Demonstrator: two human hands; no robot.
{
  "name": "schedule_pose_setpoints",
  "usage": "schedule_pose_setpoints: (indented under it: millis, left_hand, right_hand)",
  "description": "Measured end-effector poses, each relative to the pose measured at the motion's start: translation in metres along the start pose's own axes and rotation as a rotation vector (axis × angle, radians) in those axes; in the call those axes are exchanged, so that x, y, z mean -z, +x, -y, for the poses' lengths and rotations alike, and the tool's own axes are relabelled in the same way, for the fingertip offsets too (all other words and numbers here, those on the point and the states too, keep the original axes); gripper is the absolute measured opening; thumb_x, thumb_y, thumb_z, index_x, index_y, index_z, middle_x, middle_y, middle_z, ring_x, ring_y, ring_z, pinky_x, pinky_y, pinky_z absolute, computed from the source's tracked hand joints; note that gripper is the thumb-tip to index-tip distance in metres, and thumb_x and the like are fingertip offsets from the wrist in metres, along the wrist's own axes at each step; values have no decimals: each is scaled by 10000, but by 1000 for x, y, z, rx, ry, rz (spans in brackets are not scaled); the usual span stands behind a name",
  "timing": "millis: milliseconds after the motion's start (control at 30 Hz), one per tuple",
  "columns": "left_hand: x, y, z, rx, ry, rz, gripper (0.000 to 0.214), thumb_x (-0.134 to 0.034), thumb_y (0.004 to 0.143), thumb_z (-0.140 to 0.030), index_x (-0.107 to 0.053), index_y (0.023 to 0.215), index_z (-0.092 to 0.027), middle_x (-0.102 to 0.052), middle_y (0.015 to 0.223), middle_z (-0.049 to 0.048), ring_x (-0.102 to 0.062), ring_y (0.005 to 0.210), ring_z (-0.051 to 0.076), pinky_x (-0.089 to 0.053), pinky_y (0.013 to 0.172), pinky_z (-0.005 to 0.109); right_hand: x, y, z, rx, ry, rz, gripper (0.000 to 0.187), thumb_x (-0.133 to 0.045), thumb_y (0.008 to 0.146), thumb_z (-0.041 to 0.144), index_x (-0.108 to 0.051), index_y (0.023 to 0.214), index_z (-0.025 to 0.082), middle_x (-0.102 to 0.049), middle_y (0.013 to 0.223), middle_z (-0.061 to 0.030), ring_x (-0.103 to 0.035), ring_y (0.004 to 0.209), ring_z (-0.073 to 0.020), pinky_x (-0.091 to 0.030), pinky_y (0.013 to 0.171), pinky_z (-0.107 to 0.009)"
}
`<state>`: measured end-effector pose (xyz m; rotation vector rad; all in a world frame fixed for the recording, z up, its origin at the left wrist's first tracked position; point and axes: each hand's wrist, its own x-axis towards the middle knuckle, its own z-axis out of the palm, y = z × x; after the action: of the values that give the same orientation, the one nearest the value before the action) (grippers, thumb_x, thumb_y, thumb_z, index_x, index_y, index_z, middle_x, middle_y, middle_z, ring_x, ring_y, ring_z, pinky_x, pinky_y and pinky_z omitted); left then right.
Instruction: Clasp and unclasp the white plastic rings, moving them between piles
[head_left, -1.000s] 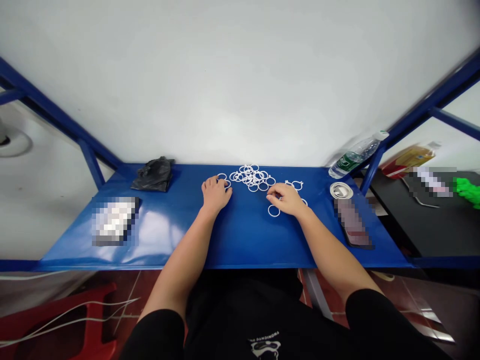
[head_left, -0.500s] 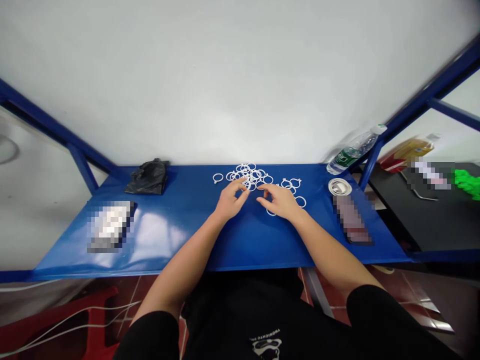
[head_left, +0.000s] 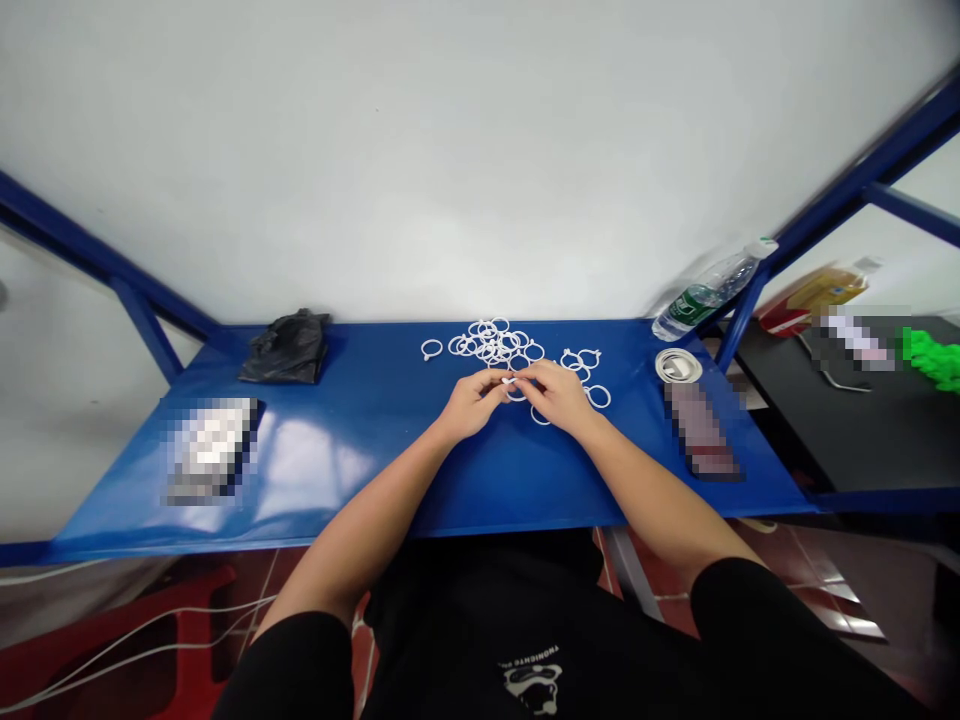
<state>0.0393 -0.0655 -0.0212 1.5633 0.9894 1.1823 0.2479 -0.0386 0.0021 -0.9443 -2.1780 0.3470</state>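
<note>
My left hand and my right hand meet over the middle of the blue table. Their fingertips pinch one white curtain ring between them; fingers partly hide it. Just beyond lies a pile of similar white rings, overlapping one another, each with a small tab. Several more rings lie spread beside and partly behind my right hand. A single ring rests apart, left of the pile.
A crumpled black plastic bag and a blurred-out flat item lie at left. At right are a water bottle against the wall, a coiled white cable and a phone-like item. Blue frame bars flank the table.
My hands have come together from being apart, and their fingertips have closed on a ring. The view has shifted slightly.
</note>
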Motion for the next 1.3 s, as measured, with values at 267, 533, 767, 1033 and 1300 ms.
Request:
schedule_pose_setpoints:
  millis: [267, 533, 767, 1033, 1300]
  left_hand:
    - [3, 0, -12, -60, 164, -58, 228, -681, 942, -331, -821, 1073, -208, -828, 992, 49, -776, 893, 197, -620, 835, 310]
    - [7, 1, -7, -65, 268, -105, 177, -659, 815, -123, -813, 856, -199, -817, 866, 15, -765, 822, 177, -593, 787, 280]
    - [10, 4, -4, -118, 265, -59, 229, -627, 799, -93, -816, 862, -206, -820, 908, 21, -770, 854, 177, -598, 804, 285]
    - [11, 9, 3, -124, 197, -40, 285, -559, 802, -64, -806, 823, -205, -816, 927, 23, -767, 878, 167, -608, 848, 290]
    - [13, 9, 6, -176, 399, -126, 257, -589, 866, -109, -804, 958, -215, -811, 1002, 42, -749, 968, 197, -590, 924, 352]
  right_hand:
    - [-6, -3, -4, 70, 35, -34, 165, -630, 1034, 320, -766, 990, 240, -760, 856, -34, -682, 738, -166, -500, 680, -294]
    - [-8, -5, 4, 53, 70, 90, 167, -641, 1007, 341, -743, 946, 225, -748, 821, -27, -654, 668, -148, -451, 636, -271]
    - [-6, -5, 2, 30, 94, 124, 138, -635, 996, 307, -733, 949, 222, -756, 834, -29, -650, 665, -148, -441, 636, -268]
    - [-7, -4, 2, -32, 129, 136, 117, -659, 969, 296, -723, 900, 227, -753, 804, -12, -641, 639, -143, -449, 633, -268]
    - [-4, -2, 1, 29, 87, 80, 119, -613, 961, 248, -730, 946, 234, -777, 873, -23, -680, 695, -158, -496, 675, -287]
